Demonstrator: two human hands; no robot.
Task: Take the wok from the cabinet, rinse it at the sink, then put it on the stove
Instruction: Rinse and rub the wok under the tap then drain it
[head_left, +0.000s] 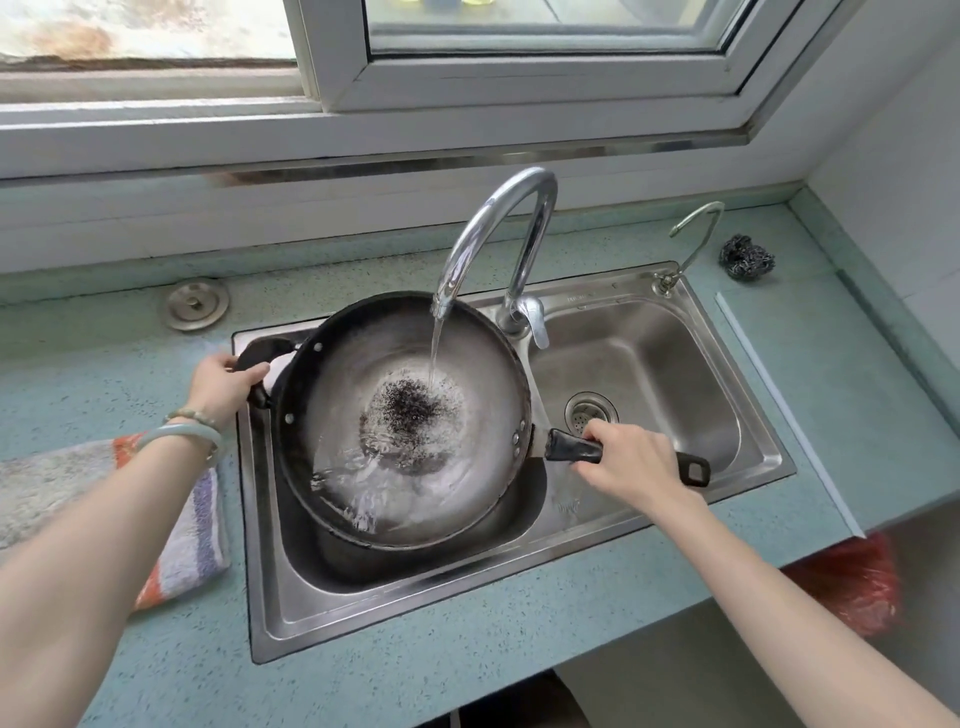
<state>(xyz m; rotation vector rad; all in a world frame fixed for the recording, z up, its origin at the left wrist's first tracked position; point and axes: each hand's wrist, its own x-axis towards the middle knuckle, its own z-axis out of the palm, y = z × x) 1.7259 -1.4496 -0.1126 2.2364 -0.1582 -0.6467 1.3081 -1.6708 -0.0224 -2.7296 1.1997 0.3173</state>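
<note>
At the far left of the frame a striped towel lies on the pale green desk, partly under the left forearm. Just right of it, at centre left, the left hand is closed round the wok's small black helper handle, fingers curled over its top. The wok fills the middle of the frame, held over the left basin of the steel sink and tilted toward the lower edge, so that water pools and swirls against its near wall. A thin stream falls from the curved faucet into the bowl, landing beside a dark speckled patch at the centre. Further right, the right hand is clamped on the long black handle, whose looped end pokes out past the knuckles over the right basin, near the drain. At upper right a steel scourer sits on the desk beside a smaller tap.

The rinse is the step in hand — the wok is out of the cabinet and wet, not yet emptied. Next, I judge, the water should be tipped out into the basin and the tap shut, which would free one hand. The stove is not in view, so the carry calls for a turn away from the sink — both handles held, as a wet wok may slip.
</note>
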